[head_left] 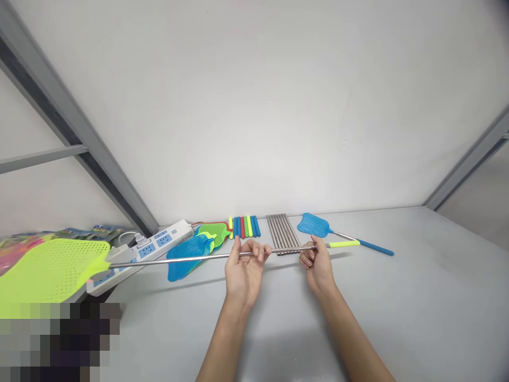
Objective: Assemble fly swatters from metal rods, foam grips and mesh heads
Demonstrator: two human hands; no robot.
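Note:
A long fly swatter with a yellow-green head (59, 270) is stretched across the view, its metal rod running right to a yellow-green handle (344, 244). My left hand (244, 273), palm turned up, has its thumb and fingers around the middle of the rod. My right hand (318, 268) pinches the rod just left of the handle, with its fingers curled. Behind the right hand, a blue fly swatter (314, 225) with a blue handle lies on the table. Beyond my hands lie a row of metal rods (283, 233) and a row of coloured handles (243, 227).
Blue swatter heads (189, 255) and a green swatter head (219, 231) lie in an overlapping pile at left. A white power strip (161, 241) with plugs is beside them. Colourful packets (24, 249) stand farther left. A pale wall (270, 106) backs the grey table (429, 297).

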